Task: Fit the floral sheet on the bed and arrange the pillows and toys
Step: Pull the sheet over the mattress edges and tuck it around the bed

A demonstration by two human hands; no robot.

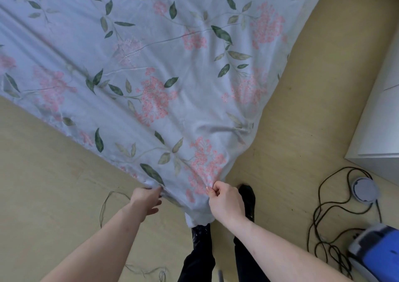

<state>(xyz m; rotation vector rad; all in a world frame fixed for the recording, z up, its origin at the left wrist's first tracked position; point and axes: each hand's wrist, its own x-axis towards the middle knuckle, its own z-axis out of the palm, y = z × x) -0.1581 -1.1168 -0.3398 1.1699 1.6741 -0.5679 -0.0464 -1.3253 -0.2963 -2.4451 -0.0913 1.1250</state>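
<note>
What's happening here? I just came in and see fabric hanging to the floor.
A person is standing at a corner of the bed, holding the floral sheet by its corner. The left hand grips the hem, and the right hand pinches the bunched corner. The sheet is spread over the bed, but this corner hangs loose above the person's feet, not yet fitted.

Floral sheet [164, 65] spread, wooden floor [291, 130], black cables [323, 208]

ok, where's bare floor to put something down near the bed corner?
Free: floor left of the left hand, below the floral sheet edge, only a thin thread there. Also the strip between sheet and white cabinet. Crowded: lower right, black cable, round grey device, blue appliance.
</note>
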